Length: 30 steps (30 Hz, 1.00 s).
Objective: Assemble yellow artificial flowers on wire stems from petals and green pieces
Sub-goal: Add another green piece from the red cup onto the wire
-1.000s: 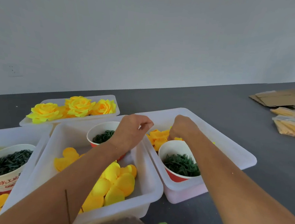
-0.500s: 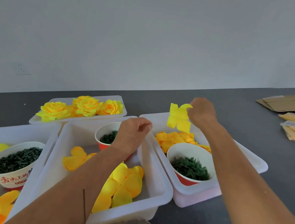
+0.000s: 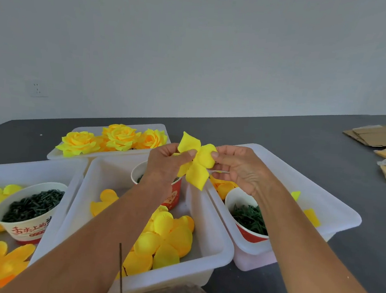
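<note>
Above the white plastic bins (image 3: 211, 258), left hand (image 3: 166, 161) and right hand (image 3: 238, 168) pinch a soft lobed petal piece (image 3: 197, 167).

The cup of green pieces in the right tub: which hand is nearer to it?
Right. The right hand holds the petal piece just above the cup; the left hand is farther left, over the middle tub.
</note>
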Available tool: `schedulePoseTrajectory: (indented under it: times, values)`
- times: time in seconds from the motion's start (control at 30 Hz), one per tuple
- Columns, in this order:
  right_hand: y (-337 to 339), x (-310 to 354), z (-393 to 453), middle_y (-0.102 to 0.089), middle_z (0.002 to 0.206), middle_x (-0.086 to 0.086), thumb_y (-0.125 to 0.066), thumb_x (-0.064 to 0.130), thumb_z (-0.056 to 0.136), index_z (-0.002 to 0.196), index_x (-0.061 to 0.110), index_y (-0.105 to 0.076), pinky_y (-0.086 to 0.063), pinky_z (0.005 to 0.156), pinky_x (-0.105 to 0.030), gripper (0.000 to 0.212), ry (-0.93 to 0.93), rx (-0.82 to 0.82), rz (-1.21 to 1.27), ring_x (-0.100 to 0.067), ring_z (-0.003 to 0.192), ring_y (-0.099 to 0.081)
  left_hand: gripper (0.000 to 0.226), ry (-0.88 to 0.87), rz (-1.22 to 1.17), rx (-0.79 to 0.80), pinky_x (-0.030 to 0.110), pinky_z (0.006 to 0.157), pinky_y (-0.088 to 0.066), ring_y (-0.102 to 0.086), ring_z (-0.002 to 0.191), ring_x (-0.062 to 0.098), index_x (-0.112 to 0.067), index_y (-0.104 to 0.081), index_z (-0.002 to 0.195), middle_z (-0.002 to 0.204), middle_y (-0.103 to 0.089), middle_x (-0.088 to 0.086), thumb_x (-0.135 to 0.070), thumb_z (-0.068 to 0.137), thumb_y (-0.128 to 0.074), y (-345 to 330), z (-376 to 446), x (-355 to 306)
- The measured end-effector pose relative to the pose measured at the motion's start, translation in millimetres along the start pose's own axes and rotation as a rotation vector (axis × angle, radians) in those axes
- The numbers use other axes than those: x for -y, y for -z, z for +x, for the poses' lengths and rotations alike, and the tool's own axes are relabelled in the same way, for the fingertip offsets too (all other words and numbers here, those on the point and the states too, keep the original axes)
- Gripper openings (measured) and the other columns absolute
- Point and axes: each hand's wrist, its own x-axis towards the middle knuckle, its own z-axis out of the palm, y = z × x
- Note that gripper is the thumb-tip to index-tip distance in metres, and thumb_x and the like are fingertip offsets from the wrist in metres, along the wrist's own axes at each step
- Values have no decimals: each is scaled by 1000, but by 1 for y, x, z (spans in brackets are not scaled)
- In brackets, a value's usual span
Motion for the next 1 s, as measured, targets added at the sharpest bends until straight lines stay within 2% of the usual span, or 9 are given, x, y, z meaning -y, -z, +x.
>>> schedulePoseTrajectory:
  times: [0.07, 0.13, 0.23, 0.33, 0.43, 0.53, 0.63, 0.8, 1.0]
  values:
    - [-2, -3, 0, -70, 66, 0, -70, 8, 80, 80, 10, -68, -51, 52, -21, 4, 40, -119, -72, -12, 57, -64, 19, -176, 245, -3, 30, 61, -38, -45, 63, 22, 9, -62, 76, 66, -53, 15, -7, 78, -72, 1, 2, 2]
    - [-5, -6, 1, -62, 55, 0, -77, 7, 73, 70, 7, -66, -46, 46, -17, 12, 125, -258, -192, -7, 43, -54, 26, -314, 449, 42, 25, 56, -33, -39, 55, 13, -6, -57, 58, 55, -47, 4, -10, 74, -76, -1, 0, 3]
    - [-9, -9, 1, -53, 51, -1, -79, 6, 69, 60, 8, -60, -38, 39, -14, 22, 214, -326, -247, -3, 35, -44, 37, -381, 595, 40, 15, 49, -29, -39, 48, 7, -23, -49, 51, 51, -45, -8, -15, 72, -78, -5, 0, 5]
    - [-9, -10, 2, -60, 56, 0, -75, 9, 76, 64, 10, -62, -46, 48, -19, 18, 211, -262, -156, -8, 48, -52, 31, -271, 453, 5, 24, 53, -34, -40, 52, 13, -14, -53, 55, 52, -47, 1, -15, 77, -74, -3, 3, 7]
    - [-8, -10, 2, -64, 72, -6, -67, 12, 84, 78, 9, -66, -51, 63, -27, 7, 144, -162, -113, -17, 63, -57, 21, -120, 227, -47, 20, 50, -41, -49, 54, 9, -8, -64, 66, 58, -55, 3, -17, 85, -67, -2, 3, 5]
    - [-8, -9, 2, -61, 59, 1, -69, 13, 82, 67, 12, -63, -49, 54, -21, 16, 147, -205, -116, -11, 52, -54, 26, 1, 171, -55, 21, 53, -41, -49, 64, 16, -1, -64, 84, 75, -51, 10, -26, 90, -60, -1, 4, 6]
    - [-6, -9, 2, -50, 42, 8, -73, 11, 78, 53, 16, -54, -40, 42, -15, 32, 187, -293, -77, -6, 40, -43, 36, -15, 192, -4, 26, 57, -44, -50, 67, 19, 9, -64, 88, 76, -52, 13, -27, 91, -58, -3, 5, 6]
    - [-6, -10, 3, -46, 38, 13, -75, 10, 77, 51, 15, -46, -36, 38, -13, 39, 256, -317, -81, -1, 35, -42, 10, -48, 99, 68, 15, 50, -49, -60, 56, 5, -5, -68, 84, 73, -65, 7, -15, 83, -68, -2, 1, 2]
    - [-9, -13, 4, -42, 42, 10, -80, 15, 71, 47, 20, -46, -34, 40, -17, 42, 293, -235, -194, -4, 40, -37, 24, -100, 127, 141, 20, 60, -52, -63, 70, 10, -12, -68, 96, 80, -67, 4, -11, 73, -76, -3, -3, 0]
